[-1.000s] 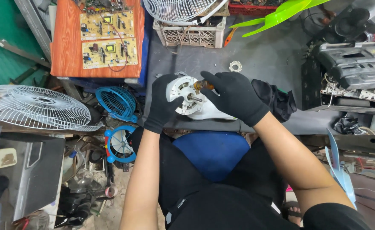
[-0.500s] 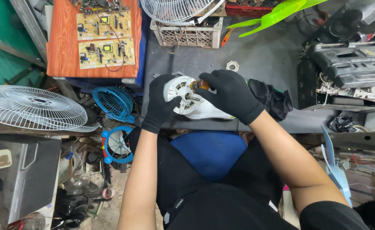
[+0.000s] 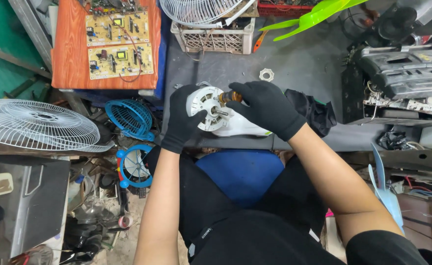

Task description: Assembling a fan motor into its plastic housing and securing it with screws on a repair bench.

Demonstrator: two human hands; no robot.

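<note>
A white fan motor housing (image 3: 211, 109) lies on the dark grey workbench (image 3: 304, 68), its round face and short metal shaft turned up. My left hand (image 3: 182, 115), in a black glove, grips the housing's left side. My right hand (image 3: 265, 105), also gloved in black, is closed around a screwdriver with an orange and black handle (image 3: 228, 96) whose tip rests on the motor face. A black cloth (image 3: 316, 110) sits just right of my right wrist. A white plastic nut (image 3: 266, 74) lies on the bench beyond my hands.
A white crate (image 3: 216, 37) with a fan grille stands at the bench's back, green fan blades (image 3: 319, 14) beside it. Circuit boards (image 3: 118, 44) rest on an orange board at left. Fan guards (image 3: 34, 125) and a blue grille (image 3: 130, 118) clutter the left; dismantled machines (image 3: 407, 73) fill the right.
Both hands stay on the motor. My right hand has shifted slightly with the screwdriver on the motor face; the view has drifted a little.
</note>
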